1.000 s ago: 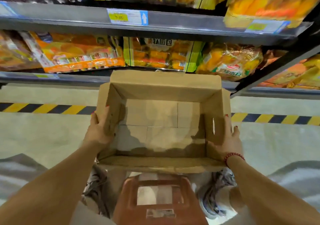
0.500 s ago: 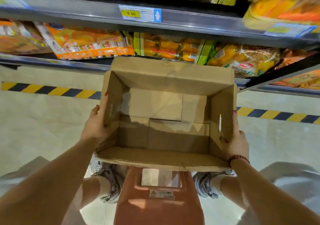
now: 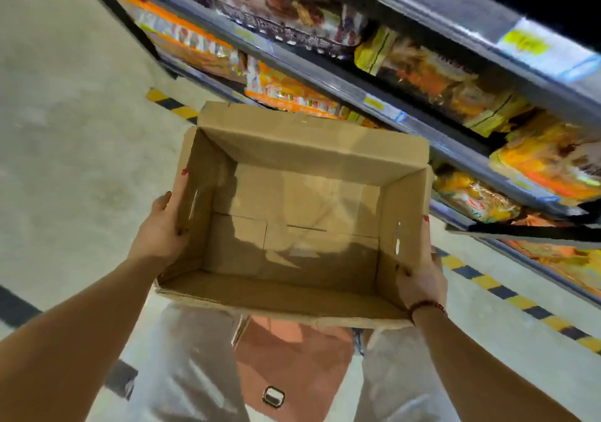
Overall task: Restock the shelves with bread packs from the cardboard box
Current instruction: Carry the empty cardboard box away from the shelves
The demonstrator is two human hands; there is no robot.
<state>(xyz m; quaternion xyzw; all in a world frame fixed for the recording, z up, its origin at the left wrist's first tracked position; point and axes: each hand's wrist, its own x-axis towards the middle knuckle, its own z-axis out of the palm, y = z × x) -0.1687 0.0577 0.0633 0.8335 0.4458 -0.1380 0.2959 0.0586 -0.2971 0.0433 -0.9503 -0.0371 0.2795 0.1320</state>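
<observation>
An open cardboard box point(image 3: 325, 148) hangs in the air in front of me, and nothing lies inside it. My left hand point(image 3: 162, 230) grips its left wall, thumb inside and fingers on the outside. My right hand point(image 3: 422, 275) grips the right wall the same way, near a slot in the cardboard. Bread packs point(image 3: 448, 80) in yellow and orange wrappers fill the shelves point(image 3: 325, 73), which run slantwise from the upper left to the right edge.
A reddish-brown stool point(image 3: 292, 363) stands on the floor between my legs, under the box. Yellow-and-black hazard tape point(image 3: 487, 282) lines the floor along the shelf base. Bare concrete floor point(image 3: 65, 129) spreads out to the left.
The view has swung left and tilted, so the shelves now run diagonally. Both hands still hold the box, which has risen a little above the stool.
</observation>
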